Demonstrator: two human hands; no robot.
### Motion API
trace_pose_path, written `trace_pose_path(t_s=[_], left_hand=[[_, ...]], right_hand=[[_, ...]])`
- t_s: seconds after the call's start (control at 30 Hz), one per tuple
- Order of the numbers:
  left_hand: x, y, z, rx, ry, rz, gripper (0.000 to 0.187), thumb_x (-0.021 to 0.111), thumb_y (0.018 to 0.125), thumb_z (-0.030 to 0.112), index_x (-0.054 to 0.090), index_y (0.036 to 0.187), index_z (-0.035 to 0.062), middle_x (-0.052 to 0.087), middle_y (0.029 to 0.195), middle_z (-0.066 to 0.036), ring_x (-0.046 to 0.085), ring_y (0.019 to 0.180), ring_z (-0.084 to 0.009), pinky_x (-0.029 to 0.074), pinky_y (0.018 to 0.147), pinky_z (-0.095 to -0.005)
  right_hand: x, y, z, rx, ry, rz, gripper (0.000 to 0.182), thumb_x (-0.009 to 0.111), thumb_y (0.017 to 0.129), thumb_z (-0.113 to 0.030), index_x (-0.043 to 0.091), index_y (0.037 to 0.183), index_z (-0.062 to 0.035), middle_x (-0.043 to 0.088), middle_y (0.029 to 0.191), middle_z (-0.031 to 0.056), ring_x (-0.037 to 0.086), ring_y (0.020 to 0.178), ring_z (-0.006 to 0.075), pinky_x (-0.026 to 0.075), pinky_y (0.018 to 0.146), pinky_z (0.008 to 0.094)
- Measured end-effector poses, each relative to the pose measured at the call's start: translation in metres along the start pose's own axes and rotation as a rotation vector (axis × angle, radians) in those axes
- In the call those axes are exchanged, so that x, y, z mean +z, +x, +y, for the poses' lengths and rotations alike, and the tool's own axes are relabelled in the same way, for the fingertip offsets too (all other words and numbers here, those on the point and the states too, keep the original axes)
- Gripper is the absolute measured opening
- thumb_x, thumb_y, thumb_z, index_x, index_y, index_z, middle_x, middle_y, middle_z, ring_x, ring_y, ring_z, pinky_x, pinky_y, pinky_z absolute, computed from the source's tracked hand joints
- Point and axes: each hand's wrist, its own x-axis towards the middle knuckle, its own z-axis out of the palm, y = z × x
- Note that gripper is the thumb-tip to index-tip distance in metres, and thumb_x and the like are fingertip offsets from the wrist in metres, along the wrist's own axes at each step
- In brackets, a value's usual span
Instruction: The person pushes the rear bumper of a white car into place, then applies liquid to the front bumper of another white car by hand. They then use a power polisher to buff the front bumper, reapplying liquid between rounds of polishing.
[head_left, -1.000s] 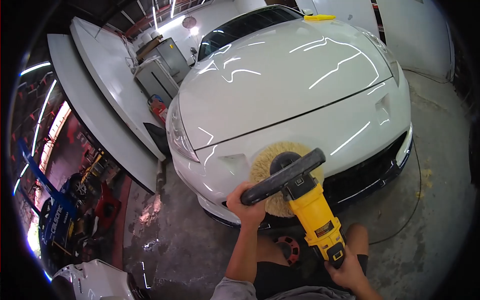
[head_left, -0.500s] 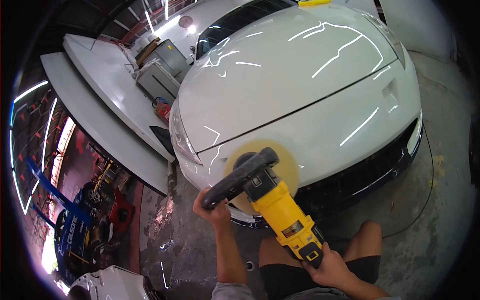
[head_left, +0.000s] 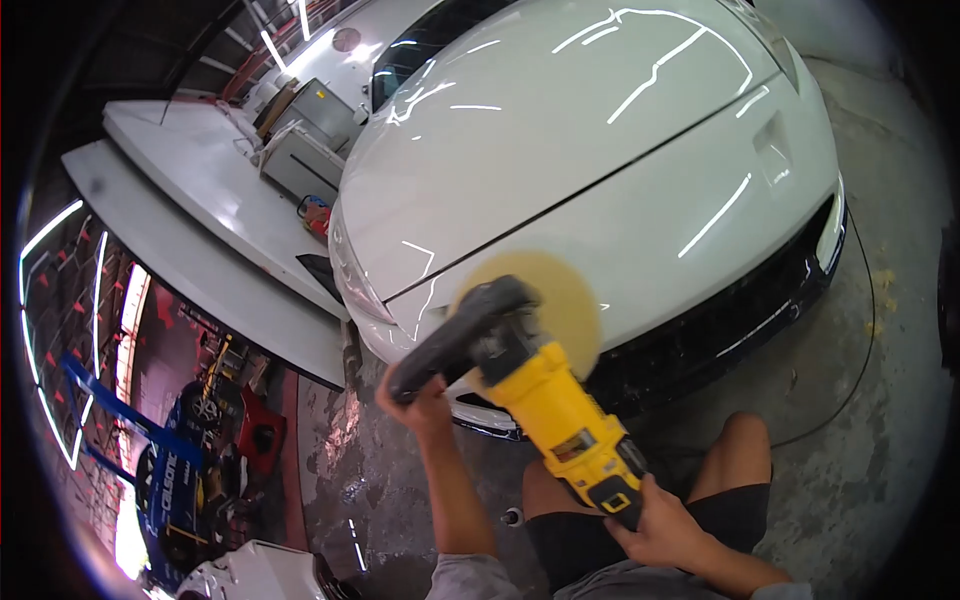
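A yellow and black polisher [head_left: 565,425] is held in both hands over the front of a white car [head_left: 600,220]. My left hand [head_left: 418,402] is wrapped round the black front handle [head_left: 445,350]. My right hand [head_left: 660,525] grips the rear end of the tool. The round yellowish pad [head_left: 550,300] is at the bumper below the hood seam, partly hidden by the tool head; whether it presses flat there I cannot tell.
A dark cable [head_left: 868,350] runs over the concrete floor on the right. White panels [head_left: 190,250] stand at the left, with a blue car [head_left: 170,480] and a red part [head_left: 262,430] beyond. Another white vehicle part [head_left: 250,575] is at the lower left.
The view has shifted, so the car sits slightly higher and further left. The polisher, with both hands on it, has tilted and moved a little left in view.
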Motion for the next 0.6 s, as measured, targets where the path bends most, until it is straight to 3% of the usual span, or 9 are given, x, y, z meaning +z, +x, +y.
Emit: trace_pose_path(t_s=[0.03, 0.07, 0.13, 0.2, 0.33, 0.4, 0.47, 0.53, 0.6], left_hand=[[-0.006, 0.009, 0.002, 0.041, 0.077, 0.037, 0.014, 0.065, 0.074, -0.003, 0.058, 0.085, -0.0033, 0.058, 0.084, -0.013, 0.055, 0.059, -0.0146, 0.045, 0.052, -0.0250], [-0.009, 0.013, 0.004, -0.041, -0.023, 0.044, 0.008, 0.061, 0.075, -0.004, 0.056, 0.081, -0.0026, 0.052, 0.073, -0.009, 0.049, 0.054, -0.0135, 0.041, 0.050, -0.0254], [0.009, 0.039, 0.044, -0.202, -0.226, 0.081, 0.006, 0.054, 0.077, -0.004, 0.053, 0.071, -0.0012, 0.040, 0.052, -0.002, 0.038, 0.045, -0.0111, 0.033, 0.046, -0.0261], [0.011, 0.045, 0.052, -0.289, -0.229, 0.107, 0.006, 0.054, 0.077, -0.003, 0.054, 0.072, -0.0019, 0.038, 0.051, -0.001, 0.036, 0.043, -0.0110, 0.033, 0.046, -0.0263], [0.014, 0.047, 0.057, -0.319, -0.224, 0.047, 0.006, 0.054, 0.078, -0.002, 0.056, 0.072, -0.0019, 0.037, 0.052, 0.000, 0.036, 0.044, -0.0110, 0.034, 0.048, -0.0263], [0.012, 0.050, 0.063, -0.414, -0.383, -0.172, 0.010, 0.053, 0.075, -0.012, 0.050, 0.077, -0.0031, 0.047, 0.059, -0.007, 0.045, 0.051, -0.0144, 0.040, 0.053, -0.0288], [-0.001, 0.057, 0.057, -0.433, -0.369, -0.239, 0.005, 0.054, 0.076, -0.009, 0.054, 0.074, -0.0040, 0.046, 0.058, -0.005, 0.045, 0.052, -0.0146, 0.040, 0.055, -0.0294], [-0.005, 0.062, 0.059, -0.379, -0.329, -0.270, 0.002, 0.056, 0.078, -0.006, 0.057, 0.080, -0.0044, 0.048, 0.058, -0.005, 0.046, 0.052, -0.0144, 0.041, 0.055, -0.0285], [-0.004, 0.062, 0.062, -0.403, -0.274, -0.226, 0.004, 0.060, 0.081, -0.001, 0.060, 0.084, -0.0050, 0.049, 0.058, -0.004, 0.046, 0.052, -0.0144, 0.041, 0.056, -0.0280]], right_hand=[[0.000, 0.008, -0.005, 0.031, -0.006, -0.116, 0.055, 0.070, 0.079, -0.018, 0.038, 0.113, 0.0132, 0.063, 0.096, 0.0298, 0.066, 0.088, 0.0411, 0.053, 0.076, 0.0423], [0.003, 0.014, -0.007, 0.058, -0.011, -0.233, 0.057, 0.069, 0.079, -0.019, 0.037, 0.113, 0.0134, 0.062, 0.094, 0.0309, 0.066, 0.084, 0.0414, 0.054, 0.074, 0.0435], [0.014, 0.019, -0.003, -0.029, 0.012, -0.190, 0.056, 0.067, 0.078, -0.017, 0.035, 0.112, 0.0130, 0.061, 0.090, 0.0306, 0.066, 0.077, 0.0412, 0.054, 0.069, 0.0452], [0.016, 0.020, -0.004, -0.127, 0.039, -0.141, 0.052, 0.066, 0.077, -0.015, 0.036, 0.110, 0.0114, 0.061, 0.087, 0.0302, 0.065, 0.075, 0.0428, 0.053, 0.069, 0.0464], [0.007, 0.011, -0.014, 0.029, 0.041, -0.186, 0.052, 0.065, 0.076, -0.015, 0.035, 0.110, 0.0108, 0.060, 0.089, 0.0308, 0.064, 0.077, 0.0452, 0.052, 0.072, 0.0485], [0.013, 0.009, -0.011, -0.016, 0.062, -0.134, 0.052, 0.065, 0.076, -0.015, 0.035, 0.110, 0.0107, 0.060, 0.089, 0.0312, 0.064, 0.079, 0.0453, 0.052, 0.073, 0.0488], [0.015, 0.010, -0.011, -0.059, 0.076, -0.077, 0.052, 0.065, 0.076, -0.015, 0.035, 0.110, 0.0105, 0.060, 0.089, 0.0316, 0.064, 0.080, 0.0455, 0.052, 0.074, 0.0491], [0.011, 0.020, -0.016, -0.001, 0.054, -0.193, 0.052, 0.065, 0.076, -0.016, 0.036, 0.110, 0.0099, 0.060, 0.090, 0.0323, 0.062, 0.084, 0.0478, 0.051, 0.076, 0.0495], [0.009, 0.019, -0.012, -0.062, 0.058, -0.135, 0.052, 0.066, 0.075, -0.015, 0.036, 0.110, 0.0098, 0.060, 0.091, 0.0320, 0.062, 0.085, 0.0483, 0.051, 0.076, 0.0493]])
